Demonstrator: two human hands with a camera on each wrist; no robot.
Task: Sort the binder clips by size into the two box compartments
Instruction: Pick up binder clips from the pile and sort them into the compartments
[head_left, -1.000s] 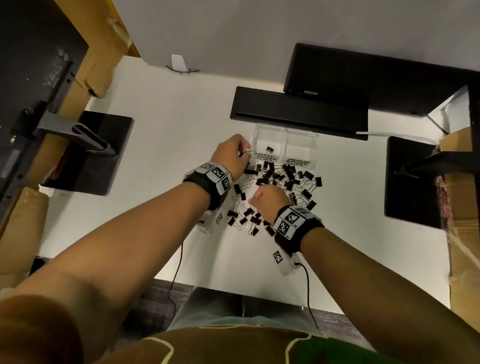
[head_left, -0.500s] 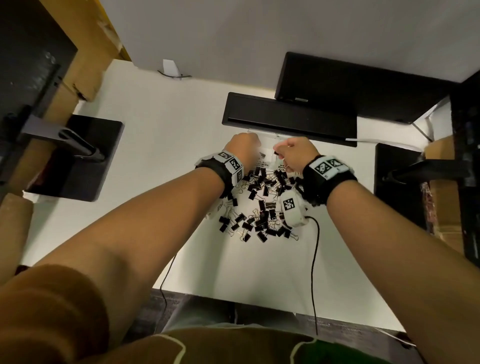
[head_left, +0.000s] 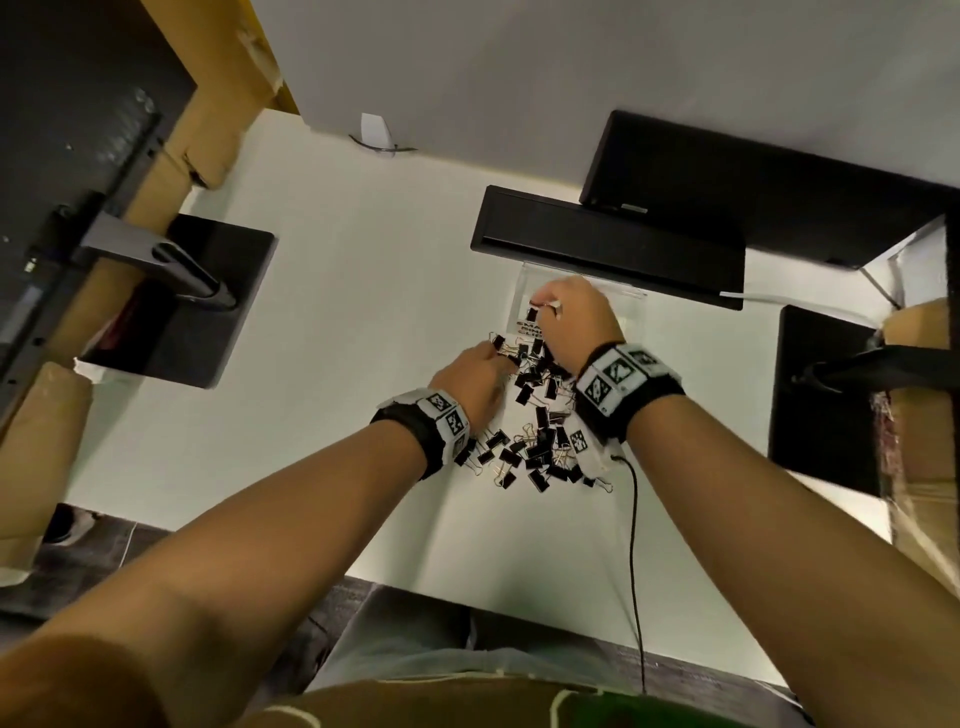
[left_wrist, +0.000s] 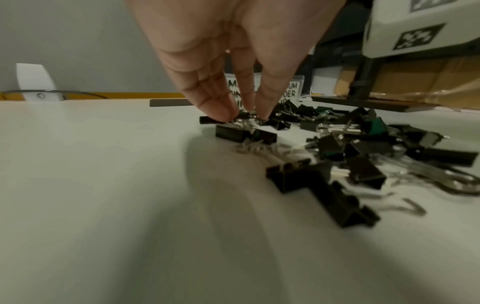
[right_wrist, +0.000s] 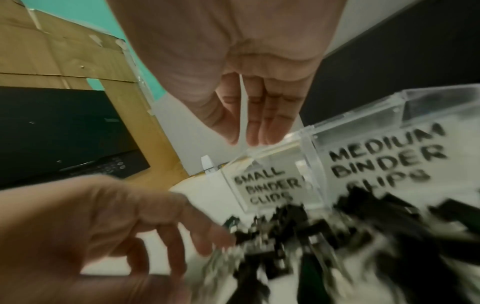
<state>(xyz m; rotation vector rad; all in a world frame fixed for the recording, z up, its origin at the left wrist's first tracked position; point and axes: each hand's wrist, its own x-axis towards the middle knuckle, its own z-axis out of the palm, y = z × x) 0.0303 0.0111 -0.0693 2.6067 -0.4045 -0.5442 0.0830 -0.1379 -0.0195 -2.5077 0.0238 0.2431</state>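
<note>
On table (head_left: 322, 338): 1 box (right_wrist: 309, 135) (2 compartments), 2 hands, left hand (head_left: 475, 376), right hand (head_left: 576, 317).

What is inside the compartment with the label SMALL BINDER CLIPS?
In the head view the right hand covers most of the small compartment. One black clip shows at its fingers. Any other contents cannot be seen.

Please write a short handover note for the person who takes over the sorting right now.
Left hand pinches a clip at the far edge of the pile on the table. Right hand is open above the small compartment, holding nothing. One black clip seems to lie in that compartment; the medium compartment cannot be judged. Left: almost the whole pile, by size.
</note>
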